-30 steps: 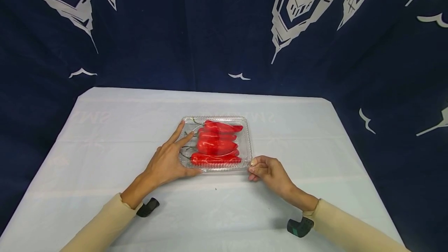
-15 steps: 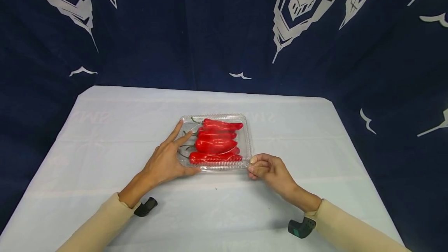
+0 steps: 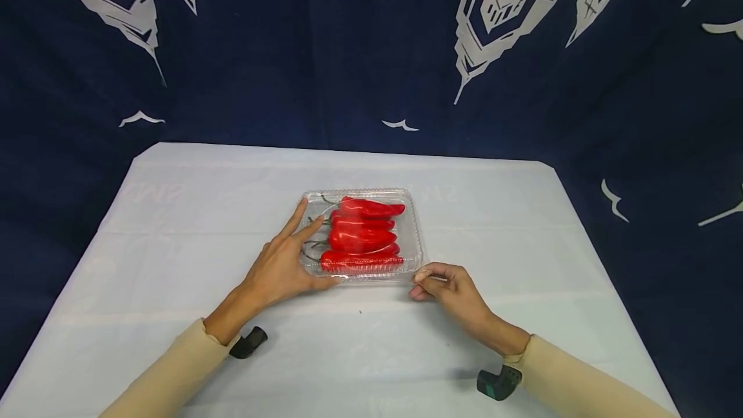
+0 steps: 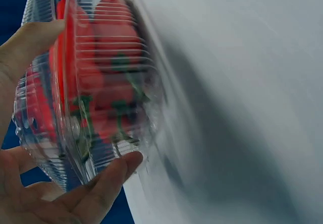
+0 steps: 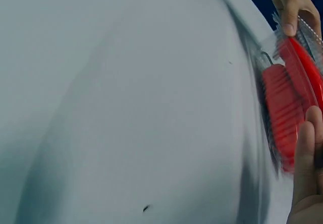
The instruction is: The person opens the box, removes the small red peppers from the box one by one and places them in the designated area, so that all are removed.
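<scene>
A clear plastic clamshell container sits mid-table with several red peppers inside, their thin green stems pointing left. My left hand holds its left side, fingers spread over the lid and thumb along the front edge. The left wrist view shows the ribbed container wall between thumb and fingers. At the front right corner, my right hand pinches the rim between thumb and index finger. In the right wrist view its fingertips overlap the container's near end.
A white cloth covers the table, with a tiny dark speck in front of the container. A dark blue curtain with white building prints hangs behind. Dark wrist devices sit beneath both beige sleeves.
Both hands stay at the container with almost no movement. The right hand's fingers shift slightly at the front corner. The view drifts a little.
</scene>
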Motion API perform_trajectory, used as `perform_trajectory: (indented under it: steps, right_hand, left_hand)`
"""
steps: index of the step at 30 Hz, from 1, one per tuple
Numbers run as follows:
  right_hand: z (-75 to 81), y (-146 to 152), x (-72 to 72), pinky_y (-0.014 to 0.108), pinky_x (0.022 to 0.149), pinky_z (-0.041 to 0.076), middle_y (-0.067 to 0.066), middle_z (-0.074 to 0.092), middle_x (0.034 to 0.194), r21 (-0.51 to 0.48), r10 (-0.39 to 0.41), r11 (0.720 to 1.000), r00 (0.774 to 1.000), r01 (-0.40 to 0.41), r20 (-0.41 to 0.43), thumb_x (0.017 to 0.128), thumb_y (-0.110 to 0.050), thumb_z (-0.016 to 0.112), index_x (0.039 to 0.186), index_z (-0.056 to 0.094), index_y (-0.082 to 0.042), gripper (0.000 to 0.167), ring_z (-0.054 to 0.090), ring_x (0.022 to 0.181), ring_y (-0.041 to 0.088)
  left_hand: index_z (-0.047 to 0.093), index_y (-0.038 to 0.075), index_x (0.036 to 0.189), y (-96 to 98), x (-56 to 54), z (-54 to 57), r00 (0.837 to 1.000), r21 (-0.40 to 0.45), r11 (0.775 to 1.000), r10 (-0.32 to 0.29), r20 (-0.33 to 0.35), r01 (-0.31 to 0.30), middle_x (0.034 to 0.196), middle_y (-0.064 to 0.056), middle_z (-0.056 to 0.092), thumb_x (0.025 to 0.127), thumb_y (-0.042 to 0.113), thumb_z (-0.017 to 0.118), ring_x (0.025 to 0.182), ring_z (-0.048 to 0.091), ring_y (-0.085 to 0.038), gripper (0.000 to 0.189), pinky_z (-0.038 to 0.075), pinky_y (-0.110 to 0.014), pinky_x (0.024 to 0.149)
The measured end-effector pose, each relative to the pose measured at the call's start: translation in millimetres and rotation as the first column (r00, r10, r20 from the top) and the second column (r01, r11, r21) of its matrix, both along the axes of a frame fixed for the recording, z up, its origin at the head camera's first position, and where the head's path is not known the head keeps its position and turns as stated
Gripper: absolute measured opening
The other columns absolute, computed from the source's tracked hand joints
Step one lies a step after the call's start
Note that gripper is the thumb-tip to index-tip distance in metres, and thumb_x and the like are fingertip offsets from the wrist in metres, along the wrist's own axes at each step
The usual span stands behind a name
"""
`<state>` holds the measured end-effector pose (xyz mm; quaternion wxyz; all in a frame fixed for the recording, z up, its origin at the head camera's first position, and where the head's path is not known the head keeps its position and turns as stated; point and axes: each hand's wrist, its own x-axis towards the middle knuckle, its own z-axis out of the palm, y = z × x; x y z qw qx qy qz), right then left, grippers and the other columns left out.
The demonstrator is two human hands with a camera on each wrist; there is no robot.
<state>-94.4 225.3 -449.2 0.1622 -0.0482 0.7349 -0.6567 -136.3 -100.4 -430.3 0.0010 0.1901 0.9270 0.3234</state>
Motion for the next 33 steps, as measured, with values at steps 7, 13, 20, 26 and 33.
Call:
perform_trajectory:
  steps: [7, 13, 20, 26, 33]
  right_hand:
    - [-1.4, 6, -1.5, 0.03, 0.087, 0.06, 0.018, 0.071, 0.106, -0.049, -0.002, 0.999, 0.997, 0.006, 0.075, 0.097, -0.002, 0.062, 0.121, 0.054, 0.022, 0.035, 0.073, 0.088, 0.012]
    - [-1.4, 14, -0.3, 0.032, 0.094, 0.057, 0.014, 0.072, 0.114, -0.124, 0.041, 0.992, 0.991, -0.025, 0.128, 0.098, -0.008, 0.063, 0.132, 0.049, 0.02, 0.047, 0.073, 0.099, 0.015]
    - [-3.3, 16, 0.9, 0.033, 0.09, 0.059, 0.02, 0.071, 0.116, -0.059, -0.019, 0.998, 0.999, 0.022, 0.046, 0.097, -0.009, 0.065, 0.128, 0.055, 0.018, 0.042, 0.073, 0.097, 0.015]
    - [-5.3, 15, 1.7, 0.034, 0.079, 0.062, 0.029, 0.071, 0.104, 0.054, -0.14, 0.987, 0.974, 0.152, -0.178, 0.091, -0.001, 0.071, 0.117, 0.058, 0.012, 0.032, 0.076, 0.086, 0.02]
    - [-7.5, 13, 2.3, 0.04, 0.076, 0.062, 0.03, 0.069, 0.097, 0.058, -0.12, 0.988, 0.948, 0.144, -0.296, 0.089, 0.004, 0.07, 0.104, 0.067, 0.011, 0.017, 0.075, 0.082, 0.021]
  left_hand:
    - [0.042, 0.013, 0.153, -0.6, 1.5, 1.7, 1.0, -0.021, 1.0, 0.012, 0.002, -0.012, 0.17, -0.006, 0.008, 0.063, 0.056, 0.089, 0.114, 0.064, -0.043, 0.11, 0.062, -0.047, 0.079]
    - [0.042, 0.013, 0.153, 0.0, 1.8, 0.5, 1.0, -0.022, 1.0, 0.006, 0.001, -0.006, 0.17, -0.006, 0.008, 0.063, 0.055, 0.09, 0.117, 0.063, -0.043, 0.11, 0.061, -0.05, 0.079]
    - [0.041, 0.015, 0.153, 0.4, 1.5, 1.2, 1.0, -0.026, 1.0, 0.002, -0.008, -0.002, 0.17, -0.004, 0.008, 0.064, 0.057, 0.089, 0.107, 0.067, -0.041, 0.11, 0.062, -0.047, 0.078]
    - [0.041, 0.014, 0.153, -0.2, 1.5, 2.1, 1.0, -0.027, 1.0, -0.005, -0.007, 0.005, 0.169, -0.007, 0.009, 0.064, 0.058, 0.089, 0.117, 0.062, -0.046, 0.11, 0.061, -0.051, 0.082]
    - [0.042, 0.014, 0.153, -0.4, 1.4, 1.8, 1.0, -0.037, 0.999, -0.002, -0.007, 0.002, 0.17, -0.007, 0.008, 0.063, 0.058, 0.089, 0.111, 0.065, -0.043, 0.111, 0.061, -0.051, 0.08]
